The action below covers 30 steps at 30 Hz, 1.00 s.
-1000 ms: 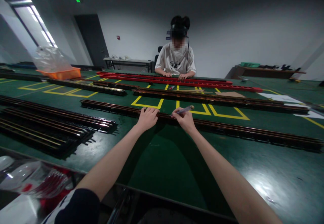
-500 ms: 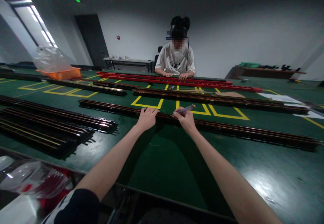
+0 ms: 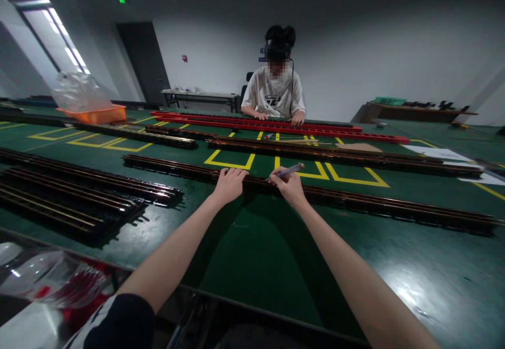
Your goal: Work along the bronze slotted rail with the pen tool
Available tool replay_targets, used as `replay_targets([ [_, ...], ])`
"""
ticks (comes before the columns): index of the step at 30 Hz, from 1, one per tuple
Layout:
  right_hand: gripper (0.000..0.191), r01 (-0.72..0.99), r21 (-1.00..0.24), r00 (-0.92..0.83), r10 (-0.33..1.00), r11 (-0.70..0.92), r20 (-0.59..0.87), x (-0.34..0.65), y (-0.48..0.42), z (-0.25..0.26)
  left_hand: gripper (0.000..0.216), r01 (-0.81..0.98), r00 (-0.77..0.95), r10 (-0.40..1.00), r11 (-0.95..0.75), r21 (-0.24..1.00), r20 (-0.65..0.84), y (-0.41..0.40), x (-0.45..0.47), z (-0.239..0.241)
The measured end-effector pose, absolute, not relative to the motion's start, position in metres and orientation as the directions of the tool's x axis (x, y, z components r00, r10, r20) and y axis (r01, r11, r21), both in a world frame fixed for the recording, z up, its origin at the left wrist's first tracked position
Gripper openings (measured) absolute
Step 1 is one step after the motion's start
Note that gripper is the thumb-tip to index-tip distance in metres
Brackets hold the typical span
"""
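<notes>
Long, dark, coppery-striped rail (image 3: 394, 206) crosses the green table (image 3: 252, 249); left hand (image 3: 230, 185) covers part, grip unclear; right hand (image 3: 290, 185) pinches a slim tool (image 3: 291, 170). Dark bars (image 3: 59, 197) lie near left, a red frame (image 3: 335, 131) far.

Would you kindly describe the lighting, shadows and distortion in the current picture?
Head view: dim overall, bright glare on the green tabletop at lower right. Head view: dark shadows on it between the forearms. Head view: the door leans, suggesting wide-angle distortion. Head view: the tip of the pen-like tool in the right hand is indistinct.
</notes>
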State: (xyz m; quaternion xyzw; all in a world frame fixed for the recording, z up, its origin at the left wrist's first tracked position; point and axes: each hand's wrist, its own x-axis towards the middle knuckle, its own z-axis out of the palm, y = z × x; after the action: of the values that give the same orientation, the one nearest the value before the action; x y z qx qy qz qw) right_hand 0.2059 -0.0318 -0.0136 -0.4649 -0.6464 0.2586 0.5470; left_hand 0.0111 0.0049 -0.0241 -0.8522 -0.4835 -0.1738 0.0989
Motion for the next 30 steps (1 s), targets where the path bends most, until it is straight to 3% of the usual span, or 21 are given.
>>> replay_targets([
  [22,0.010,0.324,-0.842,0.016,0.887,0.431,0.461,0.2060,-0.0332,-0.0107,0.035,0.861,0.468,0.797,-0.509,0.007,0.381,0.0032,0.0091,-0.0223],
  [30,0.010,0.319,-0.844,0.010,0.889,0.431,0.457,0.2057,-0.0340,-0.0099,0.044,0.861,0.466,0.786,-0.508,-0.006,0.405,0.0054,0.0102,-0.0255],
])
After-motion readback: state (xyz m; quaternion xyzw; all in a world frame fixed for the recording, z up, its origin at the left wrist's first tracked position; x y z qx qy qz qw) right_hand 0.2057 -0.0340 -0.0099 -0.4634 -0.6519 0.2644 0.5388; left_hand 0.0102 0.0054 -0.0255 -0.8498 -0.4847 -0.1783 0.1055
